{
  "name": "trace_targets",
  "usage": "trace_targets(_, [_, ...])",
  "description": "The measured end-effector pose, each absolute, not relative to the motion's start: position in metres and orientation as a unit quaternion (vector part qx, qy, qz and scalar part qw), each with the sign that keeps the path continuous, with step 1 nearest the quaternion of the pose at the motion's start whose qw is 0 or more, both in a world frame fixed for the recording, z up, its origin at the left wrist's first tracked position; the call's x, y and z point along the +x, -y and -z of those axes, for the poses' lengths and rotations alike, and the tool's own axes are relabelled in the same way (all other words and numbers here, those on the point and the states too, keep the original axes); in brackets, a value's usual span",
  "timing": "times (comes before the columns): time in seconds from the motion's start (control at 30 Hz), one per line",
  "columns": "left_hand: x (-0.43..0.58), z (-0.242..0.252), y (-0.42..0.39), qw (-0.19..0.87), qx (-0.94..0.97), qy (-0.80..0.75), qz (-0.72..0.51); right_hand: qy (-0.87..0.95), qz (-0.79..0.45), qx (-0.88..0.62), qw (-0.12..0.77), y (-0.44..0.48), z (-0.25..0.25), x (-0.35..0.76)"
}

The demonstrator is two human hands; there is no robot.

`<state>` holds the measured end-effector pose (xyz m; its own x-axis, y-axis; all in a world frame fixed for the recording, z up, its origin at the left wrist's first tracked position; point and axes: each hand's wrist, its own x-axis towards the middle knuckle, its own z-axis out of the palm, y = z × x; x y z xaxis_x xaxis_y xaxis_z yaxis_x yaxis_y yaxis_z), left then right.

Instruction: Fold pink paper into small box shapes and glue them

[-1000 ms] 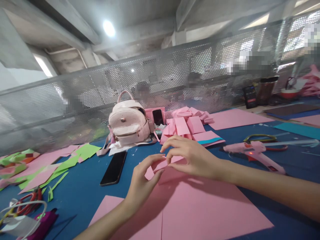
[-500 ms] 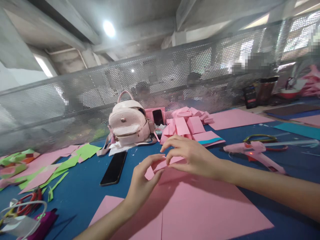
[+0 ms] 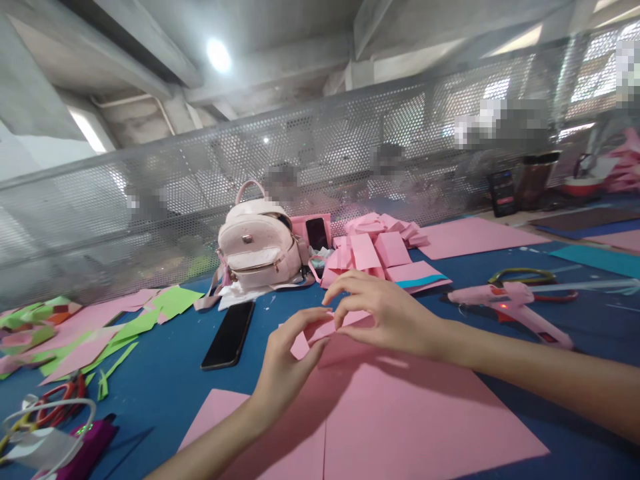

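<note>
Between my two hands is a small folded piece of pink paper. My left hand pinches its left part between thumb and fingers. From the right, my right hand grips the same piece near its top edge, fingertips close to those of my left hand. Beneath them lie large pink sheets on the blue table. Part of the folded piece is hidden behind my fingers.
A black phone and a pale backpack lie beyond my left hand. Pink strips are piled behind my right hand. A pink glue gun rests at right, pliers and green scraps at left.
</note>
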<state>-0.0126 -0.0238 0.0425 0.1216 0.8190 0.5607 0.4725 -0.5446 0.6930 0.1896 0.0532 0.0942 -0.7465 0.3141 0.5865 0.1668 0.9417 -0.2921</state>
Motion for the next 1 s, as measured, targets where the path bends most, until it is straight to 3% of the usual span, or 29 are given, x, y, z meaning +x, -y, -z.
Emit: trace_targets(1.0, [-0.0126, -0.0418, 0.0247, 0.18, 0.723, -0.446, -0.496, 0.901, -0.234, -0.162, 0.327, -0.0553, -0.101, 0.1903])
